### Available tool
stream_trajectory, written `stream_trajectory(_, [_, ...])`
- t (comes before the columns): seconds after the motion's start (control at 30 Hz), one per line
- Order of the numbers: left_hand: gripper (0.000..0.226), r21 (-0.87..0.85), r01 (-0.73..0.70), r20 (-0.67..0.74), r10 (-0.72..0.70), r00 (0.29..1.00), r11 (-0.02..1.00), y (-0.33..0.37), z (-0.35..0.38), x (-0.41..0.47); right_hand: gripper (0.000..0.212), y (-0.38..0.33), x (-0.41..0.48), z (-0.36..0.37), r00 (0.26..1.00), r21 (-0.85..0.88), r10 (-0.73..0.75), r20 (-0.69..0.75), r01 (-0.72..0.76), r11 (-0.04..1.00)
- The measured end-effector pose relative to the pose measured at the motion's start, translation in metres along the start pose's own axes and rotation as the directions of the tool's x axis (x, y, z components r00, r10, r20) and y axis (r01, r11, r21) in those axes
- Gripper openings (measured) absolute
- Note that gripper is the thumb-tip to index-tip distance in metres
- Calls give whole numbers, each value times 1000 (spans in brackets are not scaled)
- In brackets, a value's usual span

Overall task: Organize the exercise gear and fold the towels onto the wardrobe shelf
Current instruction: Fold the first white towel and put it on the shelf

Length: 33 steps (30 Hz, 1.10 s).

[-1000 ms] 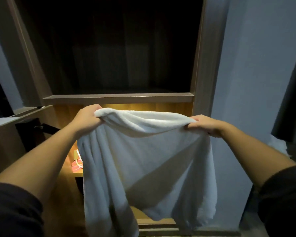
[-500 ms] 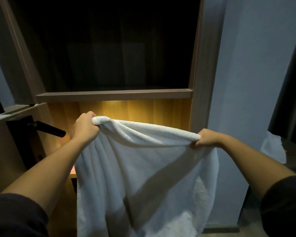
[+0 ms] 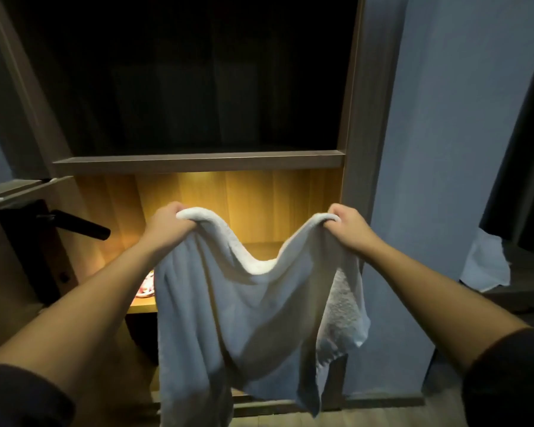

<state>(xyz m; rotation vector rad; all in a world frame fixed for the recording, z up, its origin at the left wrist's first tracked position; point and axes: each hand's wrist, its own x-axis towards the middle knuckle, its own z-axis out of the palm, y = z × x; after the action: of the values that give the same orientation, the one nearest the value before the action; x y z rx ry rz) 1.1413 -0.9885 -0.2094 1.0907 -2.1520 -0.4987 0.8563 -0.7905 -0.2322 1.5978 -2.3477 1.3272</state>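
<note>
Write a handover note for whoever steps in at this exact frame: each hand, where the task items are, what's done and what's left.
Left hand: grips one top corner of the white towel.
Right hand: grips the other top corner.
The towel hangs open in front of the wardrobe's lit shelf, with its top edge sagging between the hands.
A small pink-and-white item lies on the lit shelf, too dim to identify. Another white cloth lies off to the right.
Done: nothing visibly folded or shelved.
Left: fold this towel and shelve it, then probably the other cloth and the gear.
</note>
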Motion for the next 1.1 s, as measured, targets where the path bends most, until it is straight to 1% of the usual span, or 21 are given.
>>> stream_trajectory(0.1, [28, -140, -44, 84, 56, 995, 989, 20, 3, -10, 16, -37, 6, 10, 997, 69, -64, 54, 60, 996])
stream_trajectory(0.17, [35, -162, -82, 165, 109, 980, 983, 30, 7, -16, 11, -56, 8, 16, 992, 89, -102, 80, 95, 992])
stream_trajectory(0.27, [46, -213, -82, 348, 154, 925, 974, 45, 16, -25, 9, -78, 6, 24, 988, 107, -139, 69, 131, 986])
stream_trajectory(0.33, [44, -280, -72, 402, 185, 897, 957, 57, 27, -35, 7, -90, 5, 29, 985, 129, -154, 73, 144, 981])
stream_trajectory(0.37, [39, -332, -70, 394, 206, 896, 941, 62, 34, -38, 7, -95, 3, 32, 983, 136, -161, 92, 147, 980])
stream_trajectory(0.43, [27, -390, -56, 324, 194, 926, 919, 70, 47, -40, 7, -100, 0, 35, 975, 148, -174, 138, 153, 977])
stream_trajectory(0.53, [12, -340, -64, 204, 141, 969, 938, 74, 52, -37, 13, -96, -2, 30, 976, 224, -169, 139, 135, 965])
stream_trajectory(0.6, [11, -330, -73, 163, 133, 978, 941, 74, 50, -35, 16, -87, -5, 23, 969, 242, -167, 179, 122, 963])
stream_trajectory(0.63, [15, -326, -75, 144, 127, 981, 942, 75, 47, -35, 16, -82, -6, 20, 957, 185, -165, 238, 122, 975])
stream_trajectory(0.67, [20, -325, -73, 124, 119, 985, 943, 75, 45, -35, 16, -76, -7, 17, 940, 82, -136, 314, 116, 990])
stream_trajectory(0.7, [23, -324, -66, 108, 106, 989, 944, 73, 43, -32, 17, -70, -8, 15, 921, -33, -77, 382, 97, 995])
stream_trajectory(0.73, [22, -319, -56, 99, 92, 991, 946, 71, 42, -29, 19, -64, -9, 14, 908, -116, -5, 418, 59, 991])
stream_trajectory(0.77, [20, -307, -47, 99, 81, 992, 951, 69, 41, -26, 21, -59, -9, 14, 906, -139, 50, 420, 10, 990])
stream_trajectory(0.8, [17, -292, -46, 107, 81, 991, 955, 67, 41, -23, 23, -57, -8, 14, 915, -111, 74, 396, -33, 993])
stream_trajectory(0.83, [16, -281, -54, 120, 91, 989, 958, 67, 41, -20, 24, -58, -7, 16, 933, -48, 55, 356, -41, 998])
stream_trajectory(0.9, [18, -278, -96, 153, 143, 978, 956, 71, 40, -17, 32, -66, -8, 20, 957, 66, -71, 282, 55, 996])
stream_trajectory(0.93, [16, -291, -121, 168, 176, 970, 949, 74, 39, -17, 39, -72, -8, 21, 945, 104, -142, 294, 116, 988])
stream_trajectory(0.97, [12, -315, -142, 174, 204, 963, 938, 77, 38, -16, 44, -78, -8, 21, 921, 129, -191, 339, 156, 979])
stream_trajectory(1.0, [8, -343, -158, 171, 227, 959, 926, 79, 37, -15, 44, -82, -8, 22, 896, 132, -205, 394, 166, 977])
stream_trajectory(1.03, [6, -374, -172, 164, 248, 955, 911, 80, 36, -15, 40, -84, -7, 24, 880, 133, -201, 432, 158, 978])
stream_trajectory(1.1, [8, -421, -197, 169, 290, 942, 886, 79, 34, -15, 28, -83, -5, 30, 893, 140, -154, 422, 104, 985])
